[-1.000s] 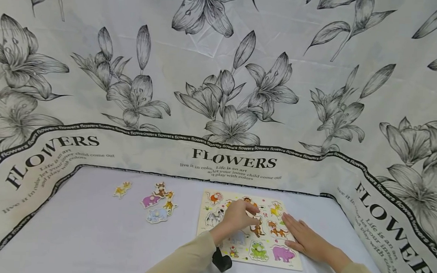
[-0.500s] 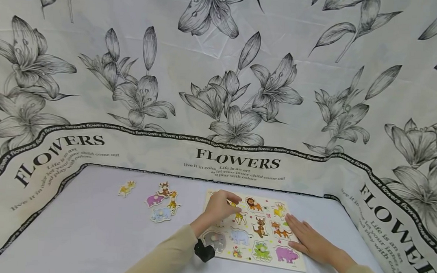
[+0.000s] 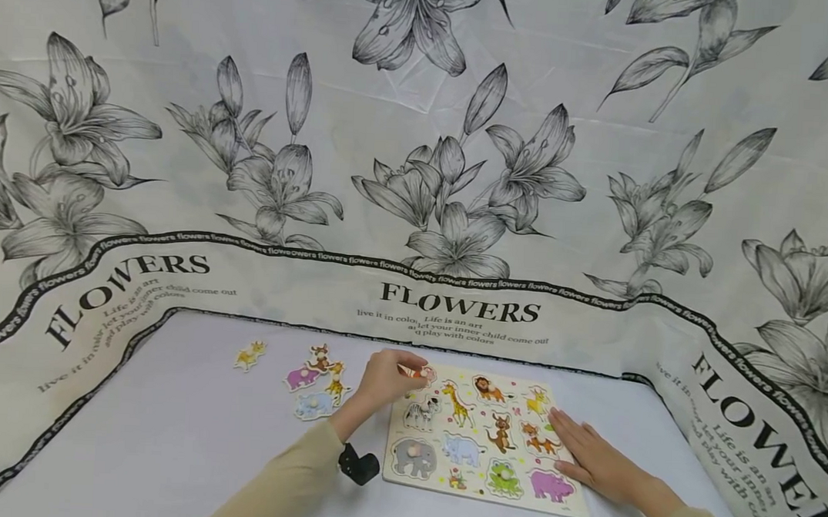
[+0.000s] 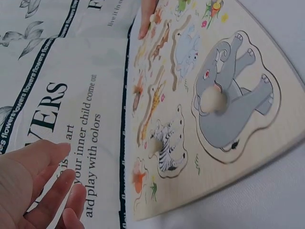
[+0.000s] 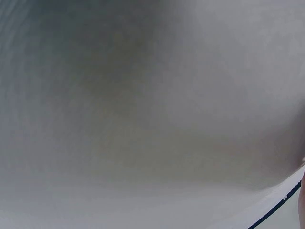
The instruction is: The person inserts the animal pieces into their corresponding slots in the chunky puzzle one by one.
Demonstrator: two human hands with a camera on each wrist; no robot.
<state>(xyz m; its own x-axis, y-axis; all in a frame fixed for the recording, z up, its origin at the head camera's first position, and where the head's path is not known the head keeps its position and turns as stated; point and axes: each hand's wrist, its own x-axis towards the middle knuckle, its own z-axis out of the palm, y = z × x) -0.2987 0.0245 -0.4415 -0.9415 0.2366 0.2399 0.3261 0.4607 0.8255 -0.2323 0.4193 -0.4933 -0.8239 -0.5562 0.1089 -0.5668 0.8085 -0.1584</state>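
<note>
So, puzzle board (image 3: 440, 485) lower right | elephant (image 3: 415, 463), zebra (image 3: 421, 414), frog (image 3: 504, 480) look seated | five loose pieces (image 3: 301, 378) lower left, probably outstanding | left hand (image 3: 381, 378) half-relaxed, empty; right hand (image 3: 602, 463) straight-fingered at board's edge

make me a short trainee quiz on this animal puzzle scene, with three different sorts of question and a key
1. How many loose animal pieces lie to the left of the puzzle board?
2. True or false: the left hand is gripping a piece.
3. In the head view, which animal fills the board's lower left corner?

Key
1. Five.
2. False; it holds nothing.
3. The elephant.
</note>
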